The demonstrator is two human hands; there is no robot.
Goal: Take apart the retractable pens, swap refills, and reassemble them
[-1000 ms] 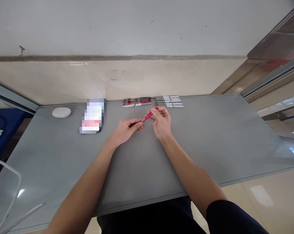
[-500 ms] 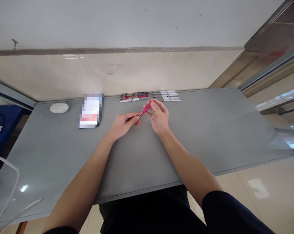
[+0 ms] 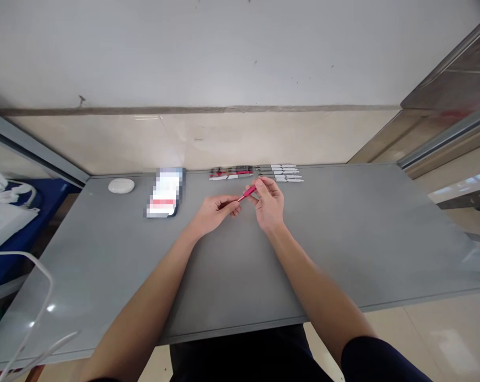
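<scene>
Both of my hands meet over the far middle of a grey table [image 3: 343, 244]. My right hand [image 3: 269, 204] pinches the upper end of a pink pen [image 3: 249, 192]. My left hand [image 3: 214, 211] has its fingers closed on the pen's lower end, which is hidden under them. Just behind my hands, along the table's far edge, lie a row of red and dark pens [image 3: 232, 172] and a row of white pens [image 3: 281, 173].
A blurred-out flat item [image 3: 165, 193] and a white oval case [image 3: 121, 185] lie at the far left of the table. White cables [image 3: 33, 297] curve over the near left corner. A blue surface with white devices [image 3: 5, 212] stands to the left.
My hands stay together on the pink pen with hardly any shift. The camera tilted, so the whole scene sits lower and a little to the right.
</scene>
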